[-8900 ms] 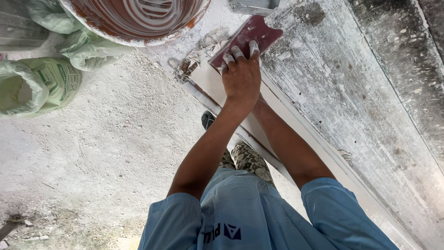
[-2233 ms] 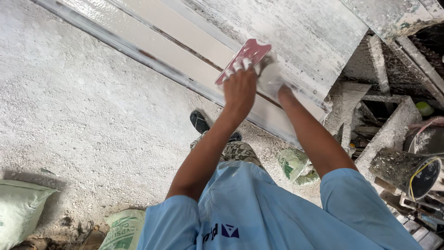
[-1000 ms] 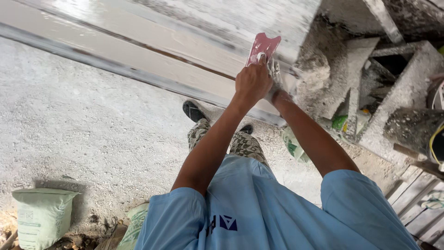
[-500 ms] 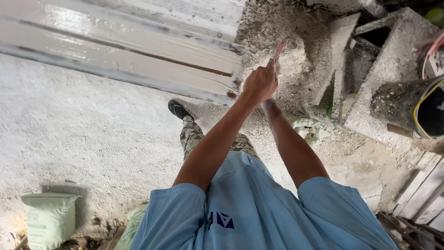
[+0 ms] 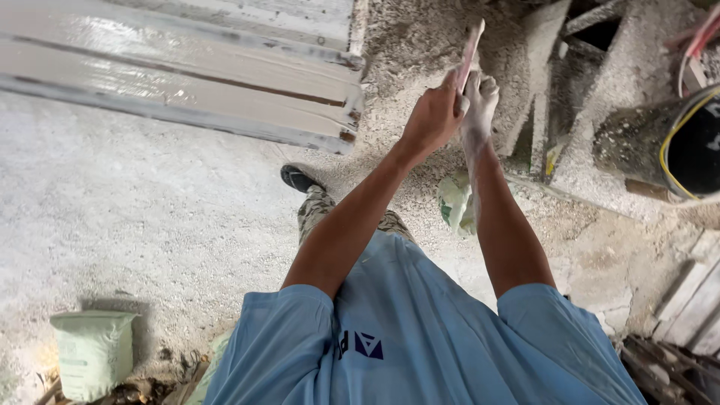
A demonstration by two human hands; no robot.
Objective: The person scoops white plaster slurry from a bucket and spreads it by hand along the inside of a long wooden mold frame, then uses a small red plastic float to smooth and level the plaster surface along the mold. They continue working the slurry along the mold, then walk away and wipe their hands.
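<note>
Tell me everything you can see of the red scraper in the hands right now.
The scraper is a thin flat blade, pinkish red and smeared with whitish paste, seen nearly edge-on and standing about upright. The left hand grips its lower part; the paste-covered right hand presses against its other side. It is held in the air over rubble, to the right of the end of the coated white planks and apart from them. Its handle is hidden.

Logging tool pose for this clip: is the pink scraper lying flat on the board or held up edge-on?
Held edge-on: the pink scraper stands upright between left hand and right hand, clear of the wet board.
</note>
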